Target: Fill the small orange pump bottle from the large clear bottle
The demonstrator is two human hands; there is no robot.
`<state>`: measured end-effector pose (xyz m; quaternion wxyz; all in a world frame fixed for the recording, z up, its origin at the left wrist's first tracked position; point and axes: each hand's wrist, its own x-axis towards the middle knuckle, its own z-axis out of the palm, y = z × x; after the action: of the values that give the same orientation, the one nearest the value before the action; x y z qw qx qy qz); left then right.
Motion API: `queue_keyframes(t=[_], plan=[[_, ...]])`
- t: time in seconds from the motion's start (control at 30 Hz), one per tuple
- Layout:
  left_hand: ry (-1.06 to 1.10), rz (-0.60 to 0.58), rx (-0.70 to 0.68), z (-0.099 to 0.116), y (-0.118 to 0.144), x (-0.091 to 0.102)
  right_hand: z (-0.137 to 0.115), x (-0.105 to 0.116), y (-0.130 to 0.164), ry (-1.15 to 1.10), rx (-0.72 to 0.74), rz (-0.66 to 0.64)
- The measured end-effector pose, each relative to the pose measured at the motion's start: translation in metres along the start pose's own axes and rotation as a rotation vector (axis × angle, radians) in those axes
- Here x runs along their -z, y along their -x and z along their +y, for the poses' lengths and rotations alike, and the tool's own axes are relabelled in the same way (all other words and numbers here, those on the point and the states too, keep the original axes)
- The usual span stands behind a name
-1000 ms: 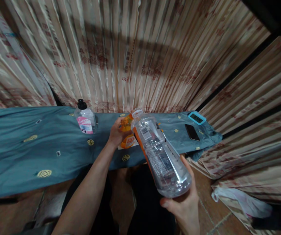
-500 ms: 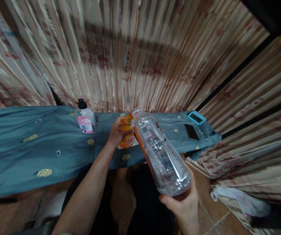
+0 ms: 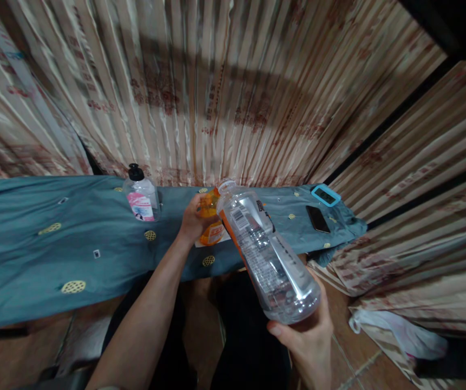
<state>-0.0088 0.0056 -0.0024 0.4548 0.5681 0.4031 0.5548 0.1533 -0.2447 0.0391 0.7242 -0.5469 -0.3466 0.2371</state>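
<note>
My right hand (image 3: pixel 308 330) grips the base of a large clear plastic bottle (image 3: pixel 265 260) with a printed label. The bottle is tilted, its uncapped neck pointing up and left, toward the top of an orange see-through bottle (image 3: pixel 211 234). My left hand (image 3: pixel 192 219) is wrapped round the upper part of that orange bottle, which stands on a pale flat piece on the cloth. Whether the two mouths touch I cannot tell. To the left, a clear pump bottle (image 3: pixel 142 197) with a black top and pink label stands upright.
A blue-green cloth (image 3: pixel 106 227) with yellow patterns covers the narrow table. On its right end lie a black phone (image 3: pixel 317 219) and a blue-framed digital display (image 3: pixel 326 195). Patterned curtains (image 3: pixel 216 92) hang behind. A white plastic bag (image 3: pixel 403 333) rests at the lower right.
The clear bottle has turned slightly about its length, and its base has shifted a little to the right with my right hand. My left hand stays on the orange bottle.
</note>
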Motion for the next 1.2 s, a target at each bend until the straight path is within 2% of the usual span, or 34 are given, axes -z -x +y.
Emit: queue_keyframes(t=[0.4,0.83,1.2], plan=[[-0.019,-0.021,-0.014,0.003,0.000,0.000,0.006,0.001,0.001,0.091,0.022,0.070],[-0.014,-0.016,0.017,0.012,0.002,-0.001,0.007,0.002,0.002,-0.001,-0.035,0.094],[-0.010,-0.004,0.018,0.008,0.002,-0.001,0.007,0.002,0.003,0.095,0.044,0.084]])
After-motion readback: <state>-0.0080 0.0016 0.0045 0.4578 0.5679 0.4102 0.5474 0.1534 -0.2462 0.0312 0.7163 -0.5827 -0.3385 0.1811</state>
